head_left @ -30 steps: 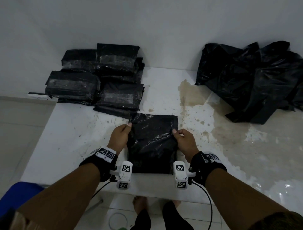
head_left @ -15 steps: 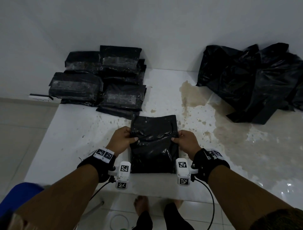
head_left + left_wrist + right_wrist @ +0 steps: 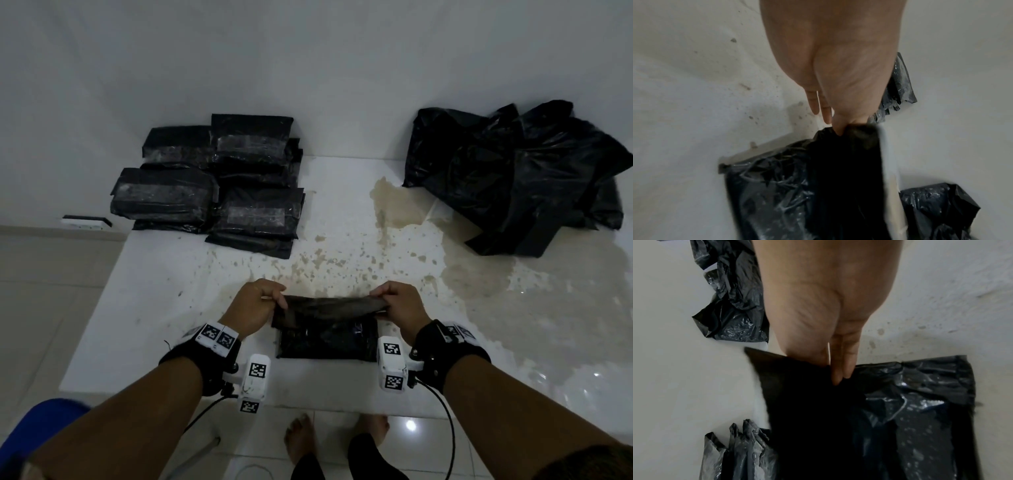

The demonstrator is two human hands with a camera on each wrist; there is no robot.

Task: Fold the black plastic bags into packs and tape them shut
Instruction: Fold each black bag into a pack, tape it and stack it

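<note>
A black plastic bag (image 3: 327, 337) lies on the white table (image 3: 164, 294) near its front edge, its far part lifted and doubled over toward me. My left hand (image 3: 255, 305) pinches the raised fold at its left end, and my right hand (image 3: 399, 303) pinches it at the right end. The left wrist view shows my left hand (image 3: 838, 128) gripping the bag (image 3: 818, 186) at its edge. In the right wrist view my right hand (image 3: 838, 373) pinches the bag (image 3: 900, 410) at the fold.
Several taped black packs (image 3: 212, 185) are stacked at the back left against the wall. A heap of loose black bags (image 3: 520, 178) lies at the back right. Brownish wet stains (image 3: 462, 274) spread over the table's middle and right. My bare feet (image 3: 301, 442) stand below the front edge.
Both hands have lifted the bag's far edge and brought it toward me, so the bag went from lying flat and long to about half its length.
</note>
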